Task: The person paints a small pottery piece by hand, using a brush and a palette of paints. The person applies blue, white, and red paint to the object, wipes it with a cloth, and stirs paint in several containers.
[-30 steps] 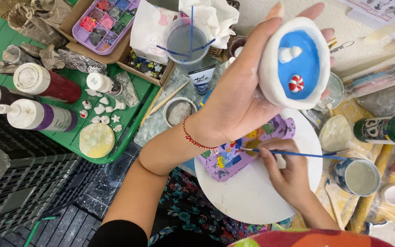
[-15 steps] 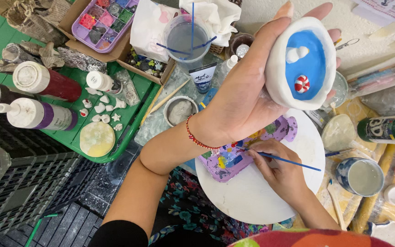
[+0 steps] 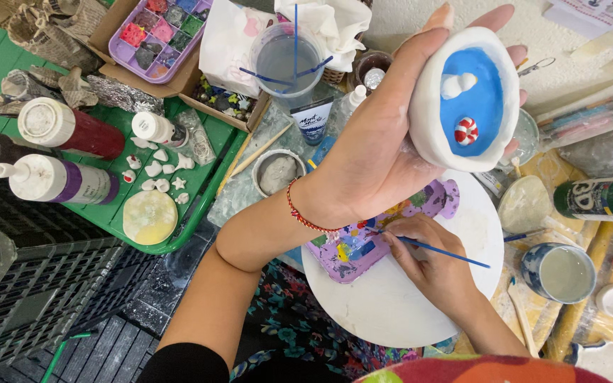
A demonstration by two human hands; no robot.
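My left hand (image 3: pixel 384 149) cups the white clay dish (image 3: pixel 466 99) up high, fingers wrapped round its smooth rim (blue glossy inside, tiny red-striped ring). My right hand (image 3: pixel 434 266) pinches a thin blue paintbrush (image 3: pixel 438 250) over the purple palette (image 3: pixel 377 234) on the round white board (image 3: pixel 391 312); load lightly, I reckon, wiping excess.

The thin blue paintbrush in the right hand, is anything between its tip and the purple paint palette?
Nothing visible: the thin blue paintbrush in the right hand reaches the purple paint palette, though the fingers hide its tip. The left hand holds the white clay bowl higher up.
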